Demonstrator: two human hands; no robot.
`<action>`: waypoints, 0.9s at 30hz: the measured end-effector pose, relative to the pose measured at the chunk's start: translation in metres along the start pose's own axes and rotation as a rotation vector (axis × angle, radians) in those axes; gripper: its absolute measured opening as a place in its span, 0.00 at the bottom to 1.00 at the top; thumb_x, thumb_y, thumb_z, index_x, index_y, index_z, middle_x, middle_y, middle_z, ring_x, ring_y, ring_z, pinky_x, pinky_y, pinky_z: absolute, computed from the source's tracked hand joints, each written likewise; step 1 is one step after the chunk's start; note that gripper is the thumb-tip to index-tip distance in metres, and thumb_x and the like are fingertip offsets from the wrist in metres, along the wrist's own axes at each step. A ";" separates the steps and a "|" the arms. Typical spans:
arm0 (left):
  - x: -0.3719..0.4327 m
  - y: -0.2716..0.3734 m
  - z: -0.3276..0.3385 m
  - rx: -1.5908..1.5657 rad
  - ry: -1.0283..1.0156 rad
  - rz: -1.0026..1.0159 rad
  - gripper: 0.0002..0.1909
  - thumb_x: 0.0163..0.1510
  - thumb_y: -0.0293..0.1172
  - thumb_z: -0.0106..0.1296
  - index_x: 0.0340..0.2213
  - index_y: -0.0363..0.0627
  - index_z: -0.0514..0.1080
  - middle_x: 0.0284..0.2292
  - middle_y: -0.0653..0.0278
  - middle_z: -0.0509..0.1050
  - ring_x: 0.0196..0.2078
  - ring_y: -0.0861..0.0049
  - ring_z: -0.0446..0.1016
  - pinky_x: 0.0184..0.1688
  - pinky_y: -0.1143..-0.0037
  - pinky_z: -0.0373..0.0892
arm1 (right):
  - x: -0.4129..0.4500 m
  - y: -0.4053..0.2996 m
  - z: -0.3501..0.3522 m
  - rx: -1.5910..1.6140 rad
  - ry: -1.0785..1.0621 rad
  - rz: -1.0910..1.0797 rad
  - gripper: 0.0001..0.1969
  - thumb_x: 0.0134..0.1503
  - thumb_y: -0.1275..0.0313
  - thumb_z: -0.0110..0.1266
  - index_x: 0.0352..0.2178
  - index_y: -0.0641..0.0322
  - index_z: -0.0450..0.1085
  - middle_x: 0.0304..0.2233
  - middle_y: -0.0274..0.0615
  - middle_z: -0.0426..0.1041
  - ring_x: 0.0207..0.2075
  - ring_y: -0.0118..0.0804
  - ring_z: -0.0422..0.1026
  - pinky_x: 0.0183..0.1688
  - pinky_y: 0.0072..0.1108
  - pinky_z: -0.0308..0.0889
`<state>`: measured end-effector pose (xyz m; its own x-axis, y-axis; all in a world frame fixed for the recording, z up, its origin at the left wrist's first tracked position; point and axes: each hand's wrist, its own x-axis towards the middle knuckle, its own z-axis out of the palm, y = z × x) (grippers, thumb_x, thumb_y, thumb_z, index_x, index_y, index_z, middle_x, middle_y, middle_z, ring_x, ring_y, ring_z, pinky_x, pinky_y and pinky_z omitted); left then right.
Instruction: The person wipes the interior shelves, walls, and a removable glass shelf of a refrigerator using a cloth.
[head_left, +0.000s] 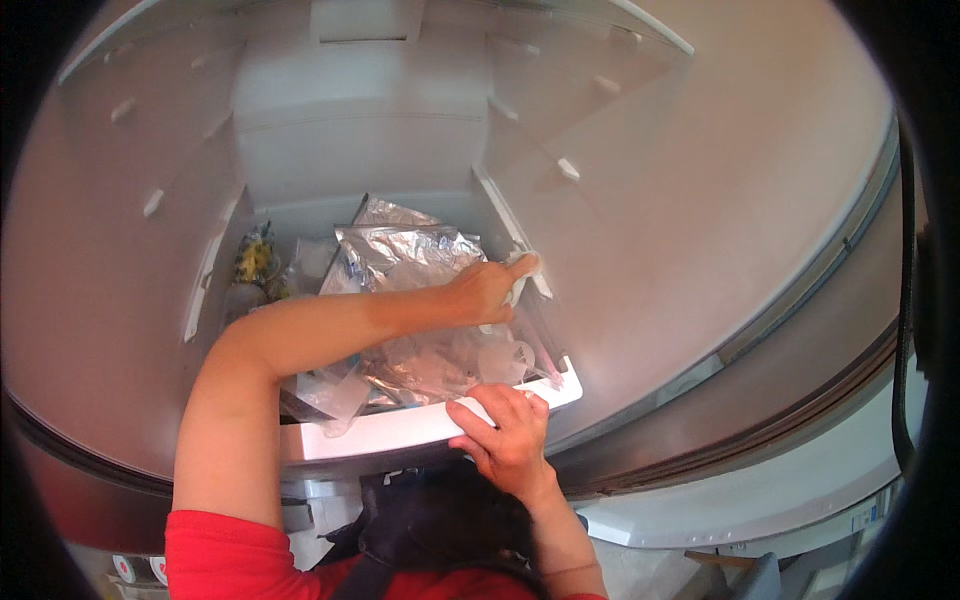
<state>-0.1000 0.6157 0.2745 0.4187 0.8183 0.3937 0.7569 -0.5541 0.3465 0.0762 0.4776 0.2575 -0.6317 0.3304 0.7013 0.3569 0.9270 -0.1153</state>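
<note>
My left hand (484, 291) reaches across the drawer, fingers pressing a pale cloth (517, 289) against the white rail (508, 210) on the right inner wall. The fingertips are partly hidden by the cloth. Below it, my right hand (506, 431) grips the white front edge (375, 435) of the pulled-out drawer. Crumpled silver foil bags (412, 244) and clear plastic bags (439, 356) fill the drawer under my left forearm. A clear bag with yellow contents (255, 255) lies at the drawer's back left.
Bare fridge walls (360, 154) rise around the drawer, with small white shelf supports (568, 169) on both sides. A second white rail (214, 270) runs along the left wall. The open door's white shelf (750, 480) curves at lower right, near a grey chair (761, 577).
</note>
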 end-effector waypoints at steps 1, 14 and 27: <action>-0.001 0.007 -0.002 0.001 -0.004 -0.001 0.39 0.36 0.32 0.53 0.52 0.40 0.53 0.22 0.46 0.71 0.27 0.52 0.71 0.32 0.63 0.67 | 0.000 0.000 0.000 -0.011 -0.002 0.001 0.19 0.42 0.59 0.56 0.37 0.49 0.70 0.38 0.36 0.67 0.40 0.37 0.65 0.40 0.28 0.52; -0.013 -0.004 -0.007 -0.316 0.227 0.131 0.20 0.39 0.32 0.53 0.39 0.50 0.71 0.37 0.52 0.70 0.41 0.61 0.69 0.43 0.66 0.65 | -0.002 0.004 -0.002 -0.008 -0.037 0.004 0.20 0.39 0.62 0.58 0.38 0.49 0.69 0.38 0.36 0.67 0.40 0.38 0.66 0.39 0.27 0.52; 0.084 -0.031 0.012 0.251 0.262 -0.334 0.14 0.45 0.25 0.46 0.34 0.27 0.66 0.35 0.43 0.67 0.37 0.53 0.70 0.38 0.67 0.69 | -0.002 0.008 0.001 -0.002 0.022 -0.015 0.19 0.41 0.60 0.56 0.37 0.51 0.69 0.38 0.37 0.68 0.40 0.39 0.67 0.39 0.28 0.54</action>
<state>-0.0817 0.7031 0.2862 0.0168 0.8611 0.5082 0.9393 -0.1878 0.2873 0.0797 0.4849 0.2545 -0.6219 0.3127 0.7180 0.3490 0.9314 -0.1033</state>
